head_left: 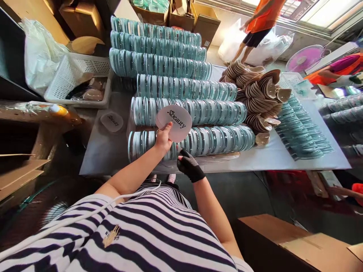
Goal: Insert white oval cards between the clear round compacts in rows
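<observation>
My left hand (163,139) grips a flat, rounded white disc (177,126) by its lower edge, thumb on top. Dark lettering reading "beauty" runs across its face. My right hand (189,164), in a black fingerless glove, is just below and to the right, its fingers curled; whether anything is in them is hidden. Both hands are over the nearest row of glass-edged discs (221,140), which stand upright, packed side by side. Behind it lies another such row (215,111). A similar lettered white disc (112,121) lies flat on the table's left part.
More disc rows (159,62) extend to the back of the table (96,160). Stacked brown curved pieces (259,94) and a block of glass pieces (303,128) sit right. A white basket (76,62) stands left, cartons (320,249) lower right. Co-workers in orange (265,15) are beyond.
</observation>
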Available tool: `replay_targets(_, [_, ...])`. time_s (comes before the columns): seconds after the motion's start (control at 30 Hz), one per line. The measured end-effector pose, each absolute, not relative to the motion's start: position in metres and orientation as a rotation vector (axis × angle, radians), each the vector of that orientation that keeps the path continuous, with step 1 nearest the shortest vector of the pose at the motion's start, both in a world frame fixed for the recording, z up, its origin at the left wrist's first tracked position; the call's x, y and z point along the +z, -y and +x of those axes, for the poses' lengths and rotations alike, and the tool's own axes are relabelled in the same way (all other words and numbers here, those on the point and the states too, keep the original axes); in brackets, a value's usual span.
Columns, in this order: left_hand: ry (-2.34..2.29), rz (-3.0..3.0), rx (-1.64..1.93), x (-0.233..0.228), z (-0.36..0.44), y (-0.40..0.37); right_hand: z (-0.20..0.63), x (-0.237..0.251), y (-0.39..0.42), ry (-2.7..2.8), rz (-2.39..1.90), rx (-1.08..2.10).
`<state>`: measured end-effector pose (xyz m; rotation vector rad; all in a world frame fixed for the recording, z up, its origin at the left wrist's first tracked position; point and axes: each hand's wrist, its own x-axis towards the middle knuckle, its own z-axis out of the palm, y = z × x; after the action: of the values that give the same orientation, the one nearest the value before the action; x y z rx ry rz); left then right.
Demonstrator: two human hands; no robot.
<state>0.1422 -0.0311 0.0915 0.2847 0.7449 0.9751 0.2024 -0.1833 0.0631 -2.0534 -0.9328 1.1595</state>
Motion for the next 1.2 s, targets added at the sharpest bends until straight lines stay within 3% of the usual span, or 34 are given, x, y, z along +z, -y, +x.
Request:
replay_targets(0.13, [-0.779, 0.314, 0.995, 0.093, 0.146, 0.028, 0.216, 0.075, 0.180, 0.836, -1.753, 1.348])
replay_targets(0.33, [-0.778, 0.361, 0.982, 0.104, 0.148, 0.030, 0.251, 0.116, 0.151, 1.000, -2.056, 0.245])
replay_targets(0.57, [-0.740, 0.446, 0.965, 0.117, 0.131, 0.044, 0.221, 0.136, 0.123, 1.394, -2.010, -0.283])
replay_targets(0.7, [-0.705, 0.445, 0.934, 0.118, 0.125, 0.045, 0.212, 0.131, 0.129, 1.262, -2.032, -0.267])
replay_targets(0.83, [-0.757, 0.321, 1.010, 0.112, 0.115, 0.023, 0.205, 0.129, 0.192, 0.910, -2.214, -0.365])
replay_targets(1.0, [-0.789, 0.219, 1.076, 0.102, 0.103, -0.006, 0.160, 0.114, 0.275, 1.281, -2.344, -0.118])
replay_targets(1.2, [-0.778, 0.227, 1.058, 0.101, 0.104, -0.007, 0.134, 0.080, 0.225, 1.432, -2.548, 0.170])
